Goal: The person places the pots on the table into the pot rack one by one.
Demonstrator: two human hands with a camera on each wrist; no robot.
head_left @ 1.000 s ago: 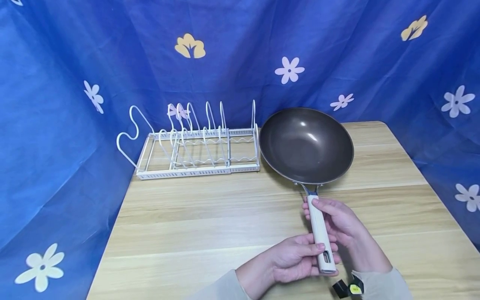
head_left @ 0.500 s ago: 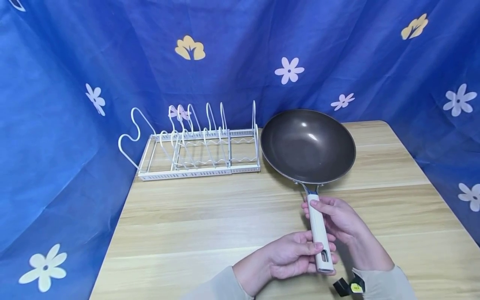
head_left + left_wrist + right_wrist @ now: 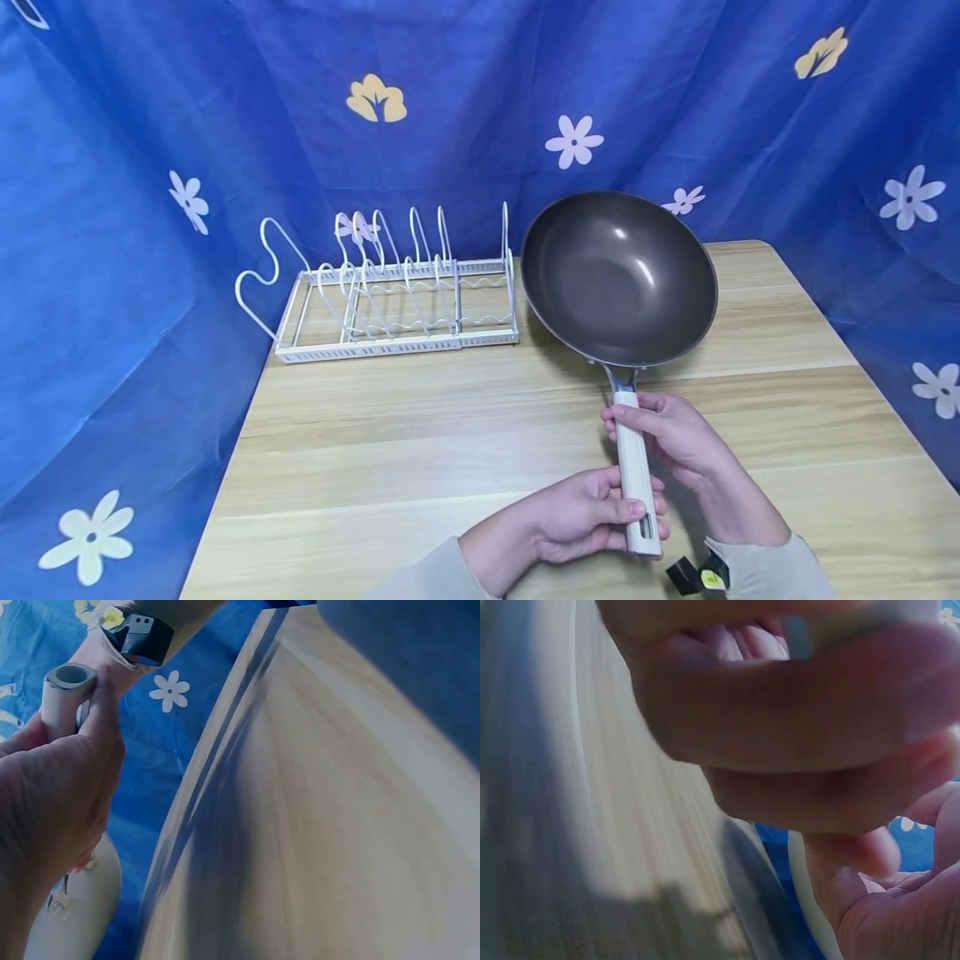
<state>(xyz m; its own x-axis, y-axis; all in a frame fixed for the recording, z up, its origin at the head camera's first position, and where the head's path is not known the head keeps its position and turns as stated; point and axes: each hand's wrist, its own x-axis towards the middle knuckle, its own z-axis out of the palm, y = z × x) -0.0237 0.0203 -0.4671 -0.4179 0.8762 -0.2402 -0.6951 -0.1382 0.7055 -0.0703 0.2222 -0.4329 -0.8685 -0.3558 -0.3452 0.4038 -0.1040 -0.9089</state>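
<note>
A dark non-stick wok (image 3: 618, 279) with a cream handle (image 3: 636, 471) is tilted up off the wooden table (image 3: 390, 450), its bowl facing me. My left hand (image 3: 588, 521) grips the handle's near end; in the left wrist view the handle's hollow tip (image 3: 69, 688) shows above my left hand (image 3: 52, 802). My right hand (image 3: 671, 433) wraps the handle just below the metal neck. The right wrist view shows only my blurred curled right-hand fingers (image 3: 795, 720) close to the lens.
A white wire pot-lid rack (image 3: 390, 287) stands at the table's back left, just left of the wok. Blue flowered cloth (image 3: 135, 208) surrounds the table on all sides. A black wrist camera strap (image 3: 697, 575) sits at my right cuff.
The wok's bowl has lifted and tilted further up toward me, its far rim now higher against the cloth. Both hands keep their grip on the handle.
</note>
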